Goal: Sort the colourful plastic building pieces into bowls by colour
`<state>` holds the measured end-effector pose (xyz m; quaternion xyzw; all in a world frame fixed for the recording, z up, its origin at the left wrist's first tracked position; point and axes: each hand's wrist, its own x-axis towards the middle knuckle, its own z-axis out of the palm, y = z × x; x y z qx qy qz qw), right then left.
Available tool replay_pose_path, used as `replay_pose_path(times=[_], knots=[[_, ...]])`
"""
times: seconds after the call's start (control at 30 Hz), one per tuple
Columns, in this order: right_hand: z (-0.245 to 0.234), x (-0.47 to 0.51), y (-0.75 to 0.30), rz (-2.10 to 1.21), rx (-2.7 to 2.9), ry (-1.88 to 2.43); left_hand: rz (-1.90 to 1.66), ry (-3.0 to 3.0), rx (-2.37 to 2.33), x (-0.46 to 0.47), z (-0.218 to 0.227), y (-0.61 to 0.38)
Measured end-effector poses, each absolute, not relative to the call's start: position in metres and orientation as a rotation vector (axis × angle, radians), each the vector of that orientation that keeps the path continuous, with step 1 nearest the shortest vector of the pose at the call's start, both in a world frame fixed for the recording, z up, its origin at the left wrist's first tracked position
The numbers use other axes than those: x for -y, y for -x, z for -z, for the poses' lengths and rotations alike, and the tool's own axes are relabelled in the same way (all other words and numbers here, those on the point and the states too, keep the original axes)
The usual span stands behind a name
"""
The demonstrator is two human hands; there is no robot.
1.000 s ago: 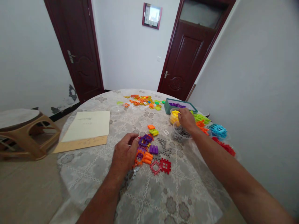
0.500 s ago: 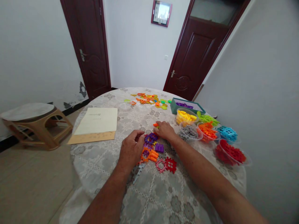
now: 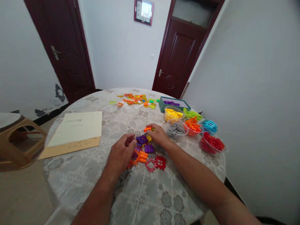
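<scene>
Small interlocking plastic building pieces lie in a loose group between my hands. My left hand (image 3: 120,150) rests at the left of the group, thumb and bent fingers apart, with no piece visible between them. Beside its fingertips are a purple toothed piece (image 3: 141,140) and an orange ribbed piece (image 3: 142,157). At the far side of the group, my right hand (image 3: 158,136) pinches a small orange piece (image 3: 147,128) between thumb and fingers. A yellow piece (image 3: 149,138) shows just under that hand. Nearer me lie a purple ribbed piece (image 3: 149,148), a pink-red frame (image 3: 150,164) and a red window-like square (image 3: 160,162).
Tubs of yellow (image 3: 173,113), grey (image 3: 177,128), orange (image 3: 193,125), blue (image 3: 209,126) and red (image 3: 212,142) pieces stand at the right, by a green box (image 3: 161,107). Mixed pieces (image 3: 134,100) lie at the back. Paper sheets (image 3: 78,128) lie left; a stool (image 3: 17,142) stands beyond.
The view has turned to the right, so everything sits further left. My right hand now shows the orange piece more plainly at its fingertips. My left hand has stayed beside the purple pieces.
</scene>
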<state>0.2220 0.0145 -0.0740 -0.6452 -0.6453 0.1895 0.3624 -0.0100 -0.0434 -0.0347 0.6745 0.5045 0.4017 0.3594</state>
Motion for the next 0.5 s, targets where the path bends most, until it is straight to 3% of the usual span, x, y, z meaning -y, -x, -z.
replay_pose_path(times=[0.27,0.5], knots=[[0.065,0.019,-0.213,-1.147,1.098,1.174,-0.949,-1.743,-1.186,0.051,0.041,0.002],[0.065,0.029,-0.176,-1.381,0.817,0.899,-0.917,-1.780,-1.093,0.057,0.041,-0.009]])
